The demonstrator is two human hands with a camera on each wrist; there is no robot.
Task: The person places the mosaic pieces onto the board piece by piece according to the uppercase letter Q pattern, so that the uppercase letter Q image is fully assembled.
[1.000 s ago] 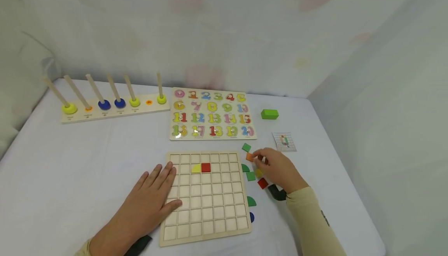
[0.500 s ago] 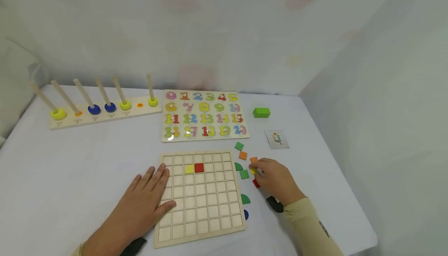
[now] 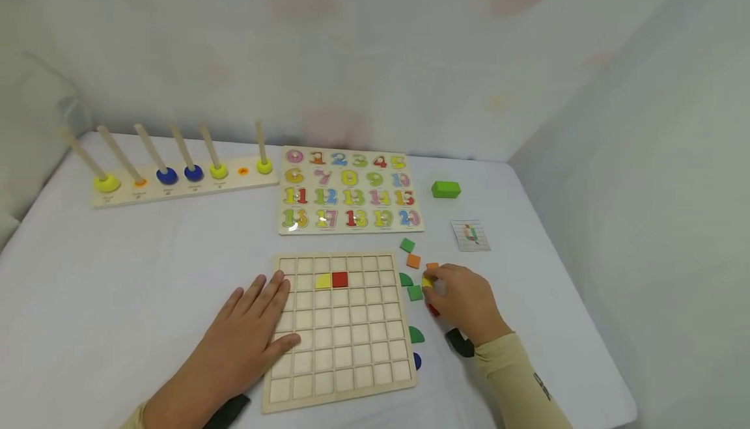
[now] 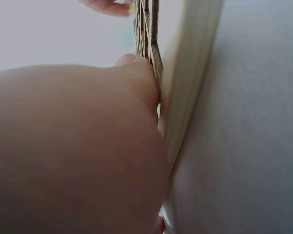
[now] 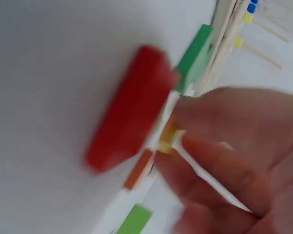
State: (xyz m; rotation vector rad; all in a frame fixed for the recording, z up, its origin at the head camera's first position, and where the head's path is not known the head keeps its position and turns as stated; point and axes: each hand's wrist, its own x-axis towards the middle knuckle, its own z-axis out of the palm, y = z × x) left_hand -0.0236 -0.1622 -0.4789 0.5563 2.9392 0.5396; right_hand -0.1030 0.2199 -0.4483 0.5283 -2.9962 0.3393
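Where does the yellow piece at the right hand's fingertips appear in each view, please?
Head: yellow piece, right of and below centre.
Left wrist: yellow piece, a sliver near top middle.
Right wrist: yellow piece, slightly right of and below centre.
Shared landmark: right hand, in all three.

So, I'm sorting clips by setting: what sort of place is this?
Probably a play or learning table: it bears a number puzzle, a pegged ring board and a gridded board with coloured tiles beside it.

gridded beige board (image 3: 342, 336), yellow tile (image 3: 428, 282), orange tile (image 3: 413, 261), bright green block (image 3: 446, 189), white table (image 3: 176, 253).
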